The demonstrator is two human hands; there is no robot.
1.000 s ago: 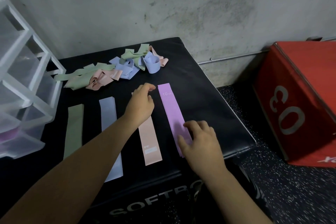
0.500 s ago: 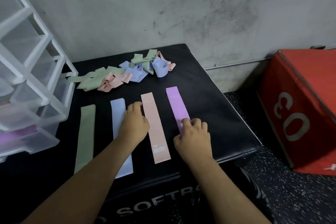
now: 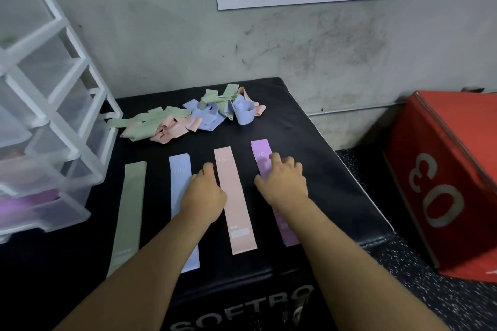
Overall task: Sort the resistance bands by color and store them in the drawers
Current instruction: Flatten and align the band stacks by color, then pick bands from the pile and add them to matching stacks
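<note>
The fingers of your right hand (image 3: 282, 183) bend onto the purple band (image 3: 260, 150), tips touching; pinching or not, I cannot tell. Your left hand (image 3: 204, 193) curls in a loose fist, holding nothing, over the blue band (image 3: 178, 177) edge, beside the pink band (image 3: 235, 204). The green band (image 3: 131, 209) lies leftmost, a tangled pile (image 3: 188, 118) behind, the drawers (image 3: 53, 126) far left.

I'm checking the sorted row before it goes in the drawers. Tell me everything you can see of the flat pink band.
The pink band is a long, flat peach-pink strip, matte and rubbery-looking, lying straight on the black padded box, third from the left between the blue band and the purple band. White "15" is printed near its far end, a pale label near its near end. The left hand touches its left edge.
</note>
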